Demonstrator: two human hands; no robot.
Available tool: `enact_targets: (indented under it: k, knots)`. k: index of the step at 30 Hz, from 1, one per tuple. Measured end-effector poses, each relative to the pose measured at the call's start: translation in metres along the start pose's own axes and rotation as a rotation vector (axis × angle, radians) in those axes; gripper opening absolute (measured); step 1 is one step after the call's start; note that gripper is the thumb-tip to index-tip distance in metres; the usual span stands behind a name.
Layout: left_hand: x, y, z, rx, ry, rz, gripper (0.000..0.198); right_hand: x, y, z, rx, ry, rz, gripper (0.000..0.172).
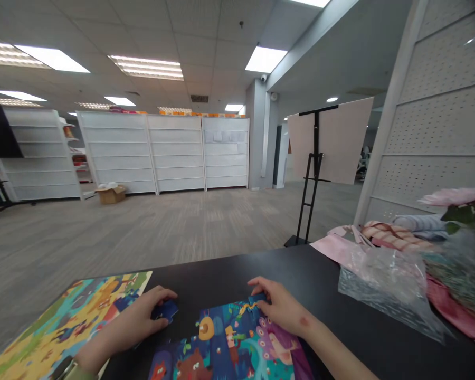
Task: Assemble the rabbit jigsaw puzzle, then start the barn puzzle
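Along the near edge of the black tabletop, the left hand curls half-closed over a dark blue jigsaw piece, just left of a colourful cardboard jigsaw puzzle — the right hand, fingers spread, rests on that puzzle's top edge, holding nothing visible.

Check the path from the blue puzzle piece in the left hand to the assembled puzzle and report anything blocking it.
Nothing visible blocks it: only the dark tabletop lies between the blue puzzle piece in the left hand and the assembled puzzle.
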State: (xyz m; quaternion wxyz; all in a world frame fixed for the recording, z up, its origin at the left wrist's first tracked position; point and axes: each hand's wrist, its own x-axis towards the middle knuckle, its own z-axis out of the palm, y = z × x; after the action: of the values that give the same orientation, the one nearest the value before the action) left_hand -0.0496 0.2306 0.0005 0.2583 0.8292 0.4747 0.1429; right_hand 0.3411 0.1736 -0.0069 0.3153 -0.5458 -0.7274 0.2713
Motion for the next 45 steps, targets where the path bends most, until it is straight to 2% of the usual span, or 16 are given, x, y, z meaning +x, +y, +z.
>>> enact_targets:
  k: [3,6,11,14,17,22,26,30,33,35,37,39,41,43,45]
  knots:
    - [-0.001,0.002,-0.001,-0.018,0.012,0.005,0.048,-0.002,-0.004,-0.001,-0.104,0.001,0.003,0.05]
    - [0.001,0.005,-0.001,-0.093,0.087,0.016,0.049,-0.004,-0.006,-0.001,-0.177,0.01,-0.026,0.045]
    - [0.01,0.016,0.007,-0.649,0.205,-0.086,0.035,-0.004,-0.014,0.0,-0.208,0.043,-0.047,0.037]
    - [0.015,0.03,0.018,-0.783,0.217,-0.106,0.04,-0.004,-0.021,0.0,-0.185,0.123,-0.071,0.032]
    - [0.015,0.046,0.032,-0.897,0.216,-0.107,0.042,-0.006,-0.03,0.002,-0.109,0.129,-0.101,0.028]
    - [0.011,0.065,0.053,-0.978,0.157,-0.093,0.042,-0.012,-0.047,0.012,0.114,0.009,-0.083,0.023]
    - [0.011,0.076,0.077,-0.935,0.092,0.012,0.04,-0.018,-0.062,0.025,0.313,-0.146,-0.039,0.033]
    - [0.005,0.098,0.093,-0.824,0.084,0.038,0.03,-0.023,-0.07,0.038,0.357,-0.263,-0.046,0.041]
    - [-0.002,0.112,0.079,-0.615,0.087,0.118,0.017,-0.024,-0.067,0.042,0.35,-0.258,-0.061,0.046]
    - [-0.008,0.111,0.054,-0.307,0.119,0.205,0.014,-0.022,-0.062,0.041,0.34,-0.194,-0.041,0.047]
    - [-0.013,0.097,0.023,-0.019,0.073,0.245,0.016,-0.019,-0.055,0.035,0.301,-0.089,-0.01,0.042]
    - [-0.018,0.073,-0.007,0.138,0.041,0.147,0.021,-0.013,-0.047,0.024,0.226,0.041,0.036,0.033]
    - [-0.023,0.044,-0.029,0.178,-0.013,-0.035,0.036,-0.007,-0.038,0.011,0.139,0.161,0.079,0.026]
    - [-0.027,0.018,-0.04,0.183,-0.11,-0.244,0.052,-0.001,-0.03,-0.002,0.082,0.252,0.1,0.021]
    - [-0.028,0.002,-0.04,0.203,-0.159,-0.322,0.053,0.002,-0.025,-0.01,0.069,0.304,0.104,0.019]
